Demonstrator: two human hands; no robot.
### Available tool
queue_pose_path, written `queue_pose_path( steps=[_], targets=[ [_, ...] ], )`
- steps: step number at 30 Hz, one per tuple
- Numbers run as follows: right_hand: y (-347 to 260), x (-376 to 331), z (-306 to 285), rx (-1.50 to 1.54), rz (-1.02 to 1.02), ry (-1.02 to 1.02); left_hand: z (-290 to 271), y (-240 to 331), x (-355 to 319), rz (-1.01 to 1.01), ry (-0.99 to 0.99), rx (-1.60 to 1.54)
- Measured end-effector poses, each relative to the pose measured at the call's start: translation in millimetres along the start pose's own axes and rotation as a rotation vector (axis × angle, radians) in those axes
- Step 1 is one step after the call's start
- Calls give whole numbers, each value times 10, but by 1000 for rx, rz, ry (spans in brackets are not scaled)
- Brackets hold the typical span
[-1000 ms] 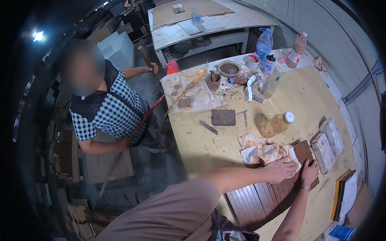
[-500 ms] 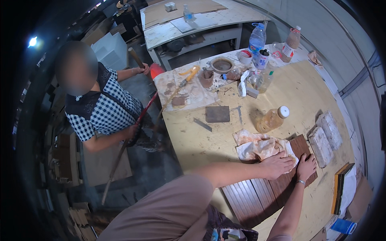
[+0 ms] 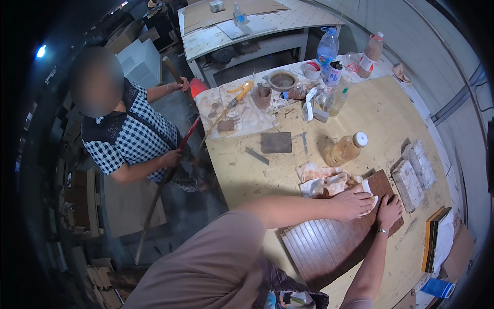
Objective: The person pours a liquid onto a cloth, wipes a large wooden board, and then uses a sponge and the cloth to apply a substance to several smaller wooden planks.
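The left forearm stretches across from the lower left, nearly level, and the left hand (image 3: 354, 204) lies palm down on a stained cloth (image 3: 329, 180), its fingers close together; I cannot tell whether they pinch the fabric or only press it. The cloth is bunched at the far end of a dark brown grooved panel (image 3: 329, 247), partly on it and partly on the desk (image 3: 411, 113). The right forearm rises from the lower edge, a shiny band (image 3: 382, 231) on its wrist. The right hand (image 3: 389, 210) rests on the panel's right side near its far end, fingers apart.

Beyond, a red-capped bottle (image 3: 370, 54) wears a white-and-red label, a large clear bottle (image 3: 327, 47) a blue one, and a white can (image 3: 333, 73) bears coloured printing.
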State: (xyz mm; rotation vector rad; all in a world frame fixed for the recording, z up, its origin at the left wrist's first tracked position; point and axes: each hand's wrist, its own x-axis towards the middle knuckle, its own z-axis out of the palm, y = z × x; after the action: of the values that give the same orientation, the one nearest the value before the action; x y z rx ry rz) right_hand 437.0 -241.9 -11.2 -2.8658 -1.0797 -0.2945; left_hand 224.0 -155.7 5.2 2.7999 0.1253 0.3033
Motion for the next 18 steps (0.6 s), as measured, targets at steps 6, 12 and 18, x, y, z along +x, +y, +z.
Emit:
queue_pose_path(
  steps=[6, 12, 18],
  targets=[
    [3, -27, 23, 20, -15, 36, 24, -60, -155, -20, 5, 10],
    [34, -44, 64, 18, -28, 62, 191, -88, -70, -2, 29, -15],
    [-18, -36, 30, -3, -7, 58, -75, -77, 282, -66, 58, 36]
  ],
)
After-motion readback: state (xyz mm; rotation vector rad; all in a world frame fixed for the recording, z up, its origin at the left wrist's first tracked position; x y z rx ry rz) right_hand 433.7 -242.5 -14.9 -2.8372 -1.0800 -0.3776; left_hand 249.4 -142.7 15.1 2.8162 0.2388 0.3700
